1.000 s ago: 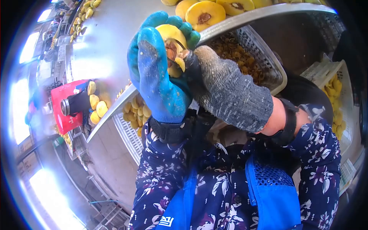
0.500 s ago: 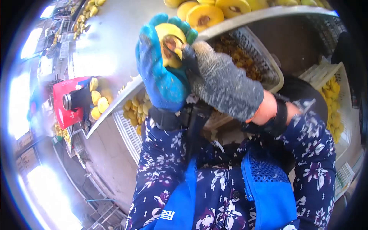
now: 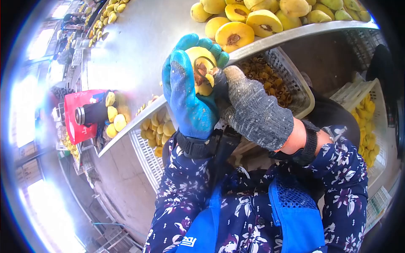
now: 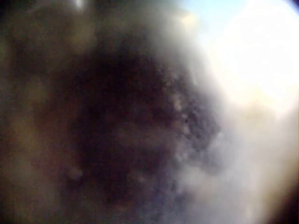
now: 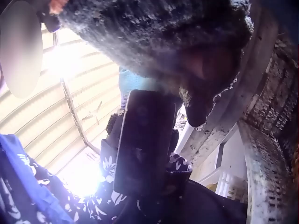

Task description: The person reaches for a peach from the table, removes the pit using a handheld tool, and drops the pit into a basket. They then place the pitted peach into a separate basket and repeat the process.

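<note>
In the head view my left hand (image 3: 187, 99), in a blue glove, cups a halved yellow peach (image 3: 197, 53) with its cut face and brown pit (image 3: 200, 75) showing. My right hand (image 3: 257, 103), in a grey knit glove, grips a small tool with a thin curved dark blade (image 3: 205, 57). The blade lies in the cut face around the pit, and a loose yellow sliver stands beside it. The tool's handle is hidden in the fist. In the right wrist view the grey glove (image 5: 159, 35) fills the top; the left wrist view is a dark blur.
More peach halves (image 3: 234, 36) lie on the metal table (image 3: 139, 33). Below its edge stand a crate (image 3: 304, 90) of brown-yellow scraps and another crate (image 3: 147, 158) with peach halves. A third crate (image 3: 382, 122) is at right. A red bag (image 3: 74, 126) and dark flask (image 3: 90, 114) are at left.
Both hands sit lower and further right in the head view, partly as the head view shifts. The blade stays in the peach half, and both grips are kept.
</note>
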Demonstrator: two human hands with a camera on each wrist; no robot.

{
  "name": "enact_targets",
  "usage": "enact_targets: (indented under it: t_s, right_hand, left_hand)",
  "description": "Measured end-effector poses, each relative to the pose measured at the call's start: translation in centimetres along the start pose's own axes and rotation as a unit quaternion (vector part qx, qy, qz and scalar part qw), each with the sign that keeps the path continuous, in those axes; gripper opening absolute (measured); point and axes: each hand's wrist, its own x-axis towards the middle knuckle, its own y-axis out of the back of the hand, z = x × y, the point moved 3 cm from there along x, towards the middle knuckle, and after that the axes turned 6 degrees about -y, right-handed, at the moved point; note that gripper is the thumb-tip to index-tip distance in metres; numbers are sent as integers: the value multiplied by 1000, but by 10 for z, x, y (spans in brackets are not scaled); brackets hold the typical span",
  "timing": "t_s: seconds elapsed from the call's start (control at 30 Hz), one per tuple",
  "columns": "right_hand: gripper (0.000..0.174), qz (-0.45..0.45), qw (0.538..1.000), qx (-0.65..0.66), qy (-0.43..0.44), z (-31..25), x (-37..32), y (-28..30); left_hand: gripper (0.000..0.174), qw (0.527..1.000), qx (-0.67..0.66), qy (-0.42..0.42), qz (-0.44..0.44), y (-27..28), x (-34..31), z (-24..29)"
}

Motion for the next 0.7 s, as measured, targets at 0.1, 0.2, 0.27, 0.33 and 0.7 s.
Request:
enact_targets:
  t_s: [0.1, 0.2, 0.27, 0.33, 0.7]
  right_hand:
    - [34, -16, 999, 25, 42, 1, -4, -1]
    - [36, -27, 996, 41, 69, 1, -7, 0]
    - [38, -69, 995, 71, 9, 4, -7, -1]
    - [38, -67, 995, 63, 29, 6, -8, 0]
    - [41, -28, 995, 27, 93, 11, -5, -5]
  left_hand:
    - [47, 999, -25, -7, 26, -6, -3, 2]
    - [45, 1000, -9, -10, -22, -3, -3, 4]
    - [44, 1000, 0, 2, -27, 1, -2, 6]
    - [42, 999, 9, 15, -32, 5, -1, 6]
    - [31, 998, 52, -9, -20, 0, -1, 1]
